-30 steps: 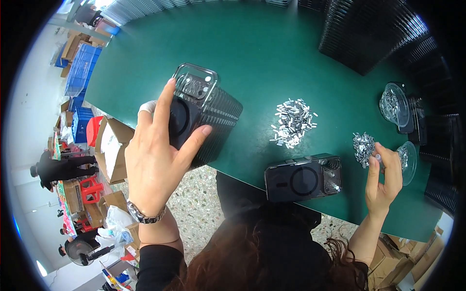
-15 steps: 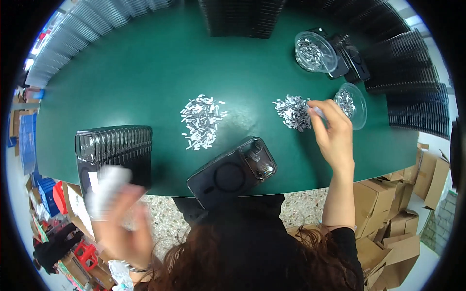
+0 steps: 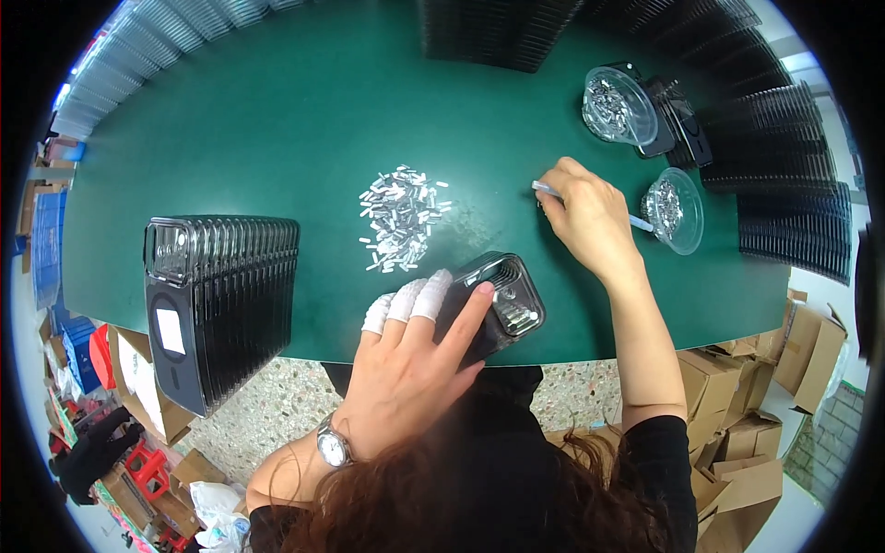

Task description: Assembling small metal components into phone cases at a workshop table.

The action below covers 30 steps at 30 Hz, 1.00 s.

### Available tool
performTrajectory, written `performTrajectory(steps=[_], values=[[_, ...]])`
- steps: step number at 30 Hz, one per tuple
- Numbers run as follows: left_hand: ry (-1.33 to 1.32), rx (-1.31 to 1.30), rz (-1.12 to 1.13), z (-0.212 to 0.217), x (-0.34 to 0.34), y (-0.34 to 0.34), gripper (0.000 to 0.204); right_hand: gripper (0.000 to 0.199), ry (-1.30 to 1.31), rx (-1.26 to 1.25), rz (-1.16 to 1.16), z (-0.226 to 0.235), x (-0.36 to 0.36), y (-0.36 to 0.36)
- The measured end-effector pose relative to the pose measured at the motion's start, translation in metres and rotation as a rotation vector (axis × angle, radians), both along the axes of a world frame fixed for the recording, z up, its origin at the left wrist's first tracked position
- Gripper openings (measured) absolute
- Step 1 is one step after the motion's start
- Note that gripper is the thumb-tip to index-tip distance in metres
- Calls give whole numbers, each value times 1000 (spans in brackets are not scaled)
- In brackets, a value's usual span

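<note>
A dark phone case (image 3: pixel 522 311) with a clear camera end lies tilted at the table's near edge. My left hand (image 3: pixel 401 392) grips it from above, the index fingertip on the camera end and white finger covers on the other fingers. My right hand (image 3: pixel 590 217) is closed around a slim pale pen-like stick (image 3: pixel 640 223), whose tip points left. It hovers where the right pile of small pieces lay, and that pile is hidden. Between the hands and farther off is a pile of small white and silver pieces (image 3: pixel 401 219).
A row of upright dark phone cases (image 3: pixel 230 304) stands at the left edge. Clear plastic bowls of small pieces, a far bowl (image 3: pixel 616 106) and a nearer bowl (image 3: pixel 678 210), sit at the right. More stacked cases (image 3: pixel 493 32) line the far side. Cardboard boxes (image 3: pixel 737 442) fill the right floor.
My left hand has come from beside the row of cases onto the single phone case. The right hand has shifted left and now holds the pen-like stick; earlier its fingertips were at the right pile.
</note>
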<state>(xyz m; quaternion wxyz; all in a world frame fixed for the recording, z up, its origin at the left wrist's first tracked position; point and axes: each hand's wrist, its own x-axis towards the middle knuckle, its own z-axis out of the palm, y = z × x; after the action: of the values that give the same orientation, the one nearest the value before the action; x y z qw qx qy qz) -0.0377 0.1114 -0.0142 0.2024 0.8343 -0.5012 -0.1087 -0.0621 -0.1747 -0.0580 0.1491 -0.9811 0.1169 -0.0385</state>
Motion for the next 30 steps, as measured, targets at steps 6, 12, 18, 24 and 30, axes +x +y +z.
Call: performTrajectory(steps=[6, 12, 18, 24, 30], values=[[312, -248, 100, 17, 18, 14, 83, 7, 38, -53, 25, 2, 6, 3], [440, -485, 385, 13, 34, 25, 52, 10, 41, 32, 51, 6, 9, -1], [79, -440, 388, 17, 47, 25, 43, 9, -141, 546, -46, 25, 7, -1], [259, -364, 377, 14, 46, 12, 22, 8, -297, 1004, 40, 49, 2, 23], [359, -196, 319, 14, 54, 5, 11, 11, -227, 809, 221, 80, 11, 52]])
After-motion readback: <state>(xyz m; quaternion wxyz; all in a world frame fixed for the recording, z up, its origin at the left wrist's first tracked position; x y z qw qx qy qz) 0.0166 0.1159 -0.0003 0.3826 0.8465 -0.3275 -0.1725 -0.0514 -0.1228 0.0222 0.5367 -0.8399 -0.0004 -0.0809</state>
